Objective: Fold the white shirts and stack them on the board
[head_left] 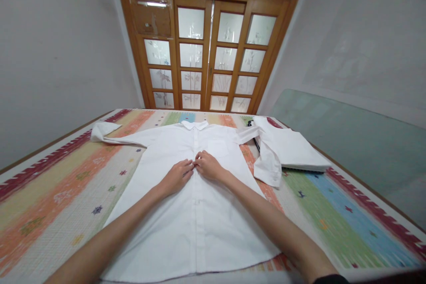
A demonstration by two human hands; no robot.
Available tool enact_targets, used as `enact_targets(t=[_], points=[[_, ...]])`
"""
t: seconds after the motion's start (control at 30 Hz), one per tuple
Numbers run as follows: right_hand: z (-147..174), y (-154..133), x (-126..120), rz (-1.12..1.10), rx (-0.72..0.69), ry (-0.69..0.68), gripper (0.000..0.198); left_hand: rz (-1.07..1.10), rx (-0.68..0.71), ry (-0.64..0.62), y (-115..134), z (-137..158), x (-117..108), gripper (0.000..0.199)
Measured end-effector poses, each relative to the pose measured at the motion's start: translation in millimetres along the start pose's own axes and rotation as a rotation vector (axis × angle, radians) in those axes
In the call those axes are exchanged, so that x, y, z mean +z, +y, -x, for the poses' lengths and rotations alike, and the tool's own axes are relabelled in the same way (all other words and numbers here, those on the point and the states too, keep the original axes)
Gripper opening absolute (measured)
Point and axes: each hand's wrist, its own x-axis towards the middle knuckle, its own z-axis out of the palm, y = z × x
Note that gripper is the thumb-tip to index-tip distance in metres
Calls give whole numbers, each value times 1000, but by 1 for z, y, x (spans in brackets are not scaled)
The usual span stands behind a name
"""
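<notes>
A white long-sleeved shirt [173, 230] lies face up, its collar at the far end and its sleeves spread to both sides. My left hand [179, 175] rests on the shirt's front at the button placket, fingertips pinched on the fabric edge. Right beside it, my right hand [207, 164] grips the placket from the other side with bent fingers. The fingertips of both hands nearly meet at mid-chest. Any button between them is too small to make out.
A folded white garment stack [296, 148], with something dark beneath, lies to the right, touching the right sleeve. A striped, patterned cloth [96, 186] covers the table. Behind stand wooden glazed doors [208, 53]; a pale green panel [349, 137] leans at the right wall.
</notes>
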Motion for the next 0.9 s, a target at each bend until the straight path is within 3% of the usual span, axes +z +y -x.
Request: enact_targets(t=[0.1,0.2,0.3,0.43,0.53,0.73,0.9], points=[[22,-12,-4,-89,71,17,16,32,14,7,3,11,-2,33],[34,-25,-5,-105,245,-14,30,76,-3,71,7,14,-4,30],[35,-34,-5,-38,393,-75,31,89,-30,110,13,11,-7,28],[26,-34,-8,-29,485,-93,29,72,-55,86,24,5,-12,23],[24,-27,-12,-159,528,-50,25,55,-83,34,32,3,-15,23],[31,-15,-14,-691,646,-69,12,100,-106,-60,39,-5,-16,20],[34,-16,-11,-792,607,-59,19,118,-169,-86,36,-15,-15,14]])
